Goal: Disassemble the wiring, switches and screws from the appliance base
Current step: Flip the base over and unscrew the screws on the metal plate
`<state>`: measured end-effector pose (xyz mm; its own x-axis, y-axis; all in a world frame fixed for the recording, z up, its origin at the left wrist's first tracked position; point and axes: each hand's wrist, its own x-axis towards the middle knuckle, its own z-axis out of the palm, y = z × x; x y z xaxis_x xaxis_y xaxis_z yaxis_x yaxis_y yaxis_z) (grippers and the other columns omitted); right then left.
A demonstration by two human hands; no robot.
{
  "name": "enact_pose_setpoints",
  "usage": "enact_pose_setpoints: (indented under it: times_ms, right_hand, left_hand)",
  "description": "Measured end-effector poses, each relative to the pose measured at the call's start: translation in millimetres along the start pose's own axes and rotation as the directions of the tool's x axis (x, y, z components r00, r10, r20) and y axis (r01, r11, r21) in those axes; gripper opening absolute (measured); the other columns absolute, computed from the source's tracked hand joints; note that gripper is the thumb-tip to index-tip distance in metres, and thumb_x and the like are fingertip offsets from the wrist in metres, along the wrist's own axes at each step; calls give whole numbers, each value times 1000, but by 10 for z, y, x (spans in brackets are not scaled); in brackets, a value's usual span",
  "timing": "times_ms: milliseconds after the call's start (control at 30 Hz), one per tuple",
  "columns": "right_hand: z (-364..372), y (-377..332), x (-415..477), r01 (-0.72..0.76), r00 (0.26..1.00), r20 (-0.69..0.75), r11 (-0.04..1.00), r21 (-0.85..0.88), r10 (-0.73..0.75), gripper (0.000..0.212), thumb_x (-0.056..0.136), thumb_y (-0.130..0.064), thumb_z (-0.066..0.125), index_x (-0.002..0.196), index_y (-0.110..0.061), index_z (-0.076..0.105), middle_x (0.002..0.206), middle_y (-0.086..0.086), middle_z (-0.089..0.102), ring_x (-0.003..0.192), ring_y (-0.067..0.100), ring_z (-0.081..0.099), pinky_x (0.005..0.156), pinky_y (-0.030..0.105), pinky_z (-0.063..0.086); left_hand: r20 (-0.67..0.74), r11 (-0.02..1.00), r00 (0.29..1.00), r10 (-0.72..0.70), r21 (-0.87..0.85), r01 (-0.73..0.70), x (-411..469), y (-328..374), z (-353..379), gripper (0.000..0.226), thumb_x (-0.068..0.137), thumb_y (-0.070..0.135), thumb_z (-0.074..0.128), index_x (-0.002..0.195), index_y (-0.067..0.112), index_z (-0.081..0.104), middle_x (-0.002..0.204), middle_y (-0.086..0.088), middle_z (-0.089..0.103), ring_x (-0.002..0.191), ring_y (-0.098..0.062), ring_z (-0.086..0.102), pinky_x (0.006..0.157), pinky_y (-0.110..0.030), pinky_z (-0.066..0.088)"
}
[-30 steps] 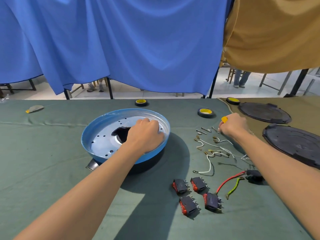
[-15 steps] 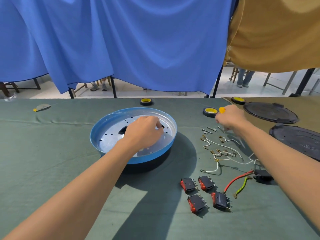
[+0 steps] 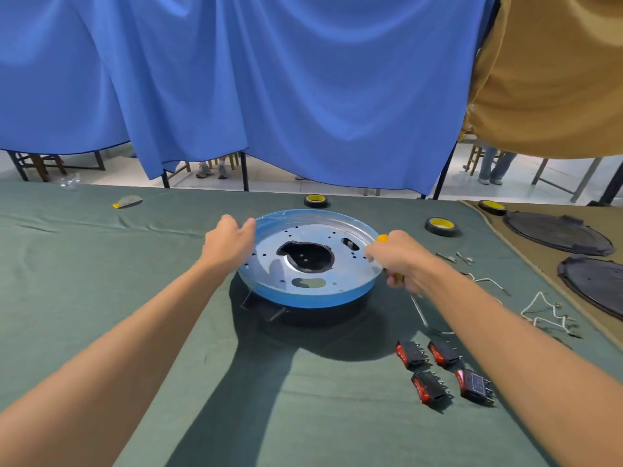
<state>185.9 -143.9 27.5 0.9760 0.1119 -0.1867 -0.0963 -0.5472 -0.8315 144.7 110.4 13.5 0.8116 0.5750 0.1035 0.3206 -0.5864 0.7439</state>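
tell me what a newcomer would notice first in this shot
The round, blue-rimmed appliance base at the middle of the green table, its perforated metal plate facing up, draws the eye first. The left hand holds its left rim while the right hand, gripping a yellow-handled screwdriver, is at its right rim. Four black-and-red switches lie loose in front, to the right.

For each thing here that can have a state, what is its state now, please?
Base: on the cloth, inner plate bare.
Left hand: grips the base's left rim.
Right hand: grips the screwdriver beside the right rim.
Switches: four, out, loose on the cloth.
Wires: out, loose on the cloth.
Screws: out, loose on the cloth.
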Motion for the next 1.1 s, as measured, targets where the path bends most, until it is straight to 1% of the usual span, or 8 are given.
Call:
enact_pose_setpoints:
  times_ms: [167, 333, 500, 567, 667, 733, 1000, 1100]
  right_hand:
    - [-33, 67, -76, -90, 992, 99, 990, 106, 80, 15, 81, -3, 55, 94, -7, 49, 82, 13, 45, 40, 8, 32, 35, 16, 29]
    - [-103, 84, -9, -108, 993, 64, 965, 238, 96, 13, 84, -6, 58, 90, -11, 48, 78, 5, 36, 40, 7, 26, 34, 17, 28]
    - [-279, 160, -10, -181, 982, 94, 953, 243, 162, 16, 86, -11, 59, 101, -9, 54, 64, 2, 38, 40, 6, 21, 33, 15, 27]
    - [-341, 172, -43, -198, 977, 123, 959, 201, 176, 16, 86, -11, 58, 100, -5, 56, 52, 4, 51, 39, 6, 23, 31, 15, 26]
    - [-400, 164, -92, -201, 971, 167, 962, 185, 171, 23, 87, -13, 57, 106, -1, 56, 49, 8, 59, 39, 6, 22, 31, 15, 27]
    - [-415, 149, -107, -195, 970, 188, 957, 217, 155, 23, 88, -14, 57, 108, -2, 56, 45, 4, 54, 40, 6, 20, 31, 15, 27]
    - [-425, 183, -39, -178, 969, 220, 934, 310, 111, 7, 88, -13, 58, 89, -8, 53, 54, -1, 39, 41, 7, 20, 34, 15, 21]
    - [-508, 235, -69, -221, 956, 234, 961, 169, 179, 22, 89, -18, 60, 105, -5, 53, 54, 6, 56, 40, 8, 19, 32, 16, 22]
  left_hand:
    - [89, 934, 986, -139, -319, 160, 7, -15, 25, 52, 98, 53, 34, 109, 5, 51, 101, -11, 54, 89, -28, 53, 81, -41, 44]
    - [-24, 980, 984, -175, -103, 171, -70, 56, 14, 54, 94, 58, 34, 111, 10, 52, 110, -12, 58, 101, -35, 58, 91, -43, 50]
    - [-15, 978, 993, -115, 176, 115, -158, 69, -106, 58, 89, 63, 28, 91, 13, 57, 74, -6, 68, 58, -23, 69, 82, -40, 56]
    - [25, 982, 996, -82, 175, 76, -134, 78, -82, 61, 92, 63, 29, 104, 10, 58, 93, -8, 68, 78, -25, 69, 89, -40, 52]
    - [163, 987, 983, -84, -123, 105, -91, 127, 1, 64, 97, 55, 39, 135, 4, 45, 127, -13, 55, 109, -31, 54, 93, -40, 44]
    - [218, 955, 971, -101, -251, 156, -95, 154, 48, 65, 96, 54, 42, 138, 4, 41, 130, -14, 54, 114, -33, 55, 98, -45, 46]
    - [93, 972, 991, -94, 223, 71, -103, 208, -87, 60, 87, 64, 35, 105, 12, 58, 96, -11, 67, 85, -32, 67, 90, -44, 52]
    - [195, 989, 981, -9, 149, -20, -68, 215, -19, 57, 93, 58, 41, 113, 6, 56, 109, -12, 61, 98, -30, 59, 86, -35, 46]
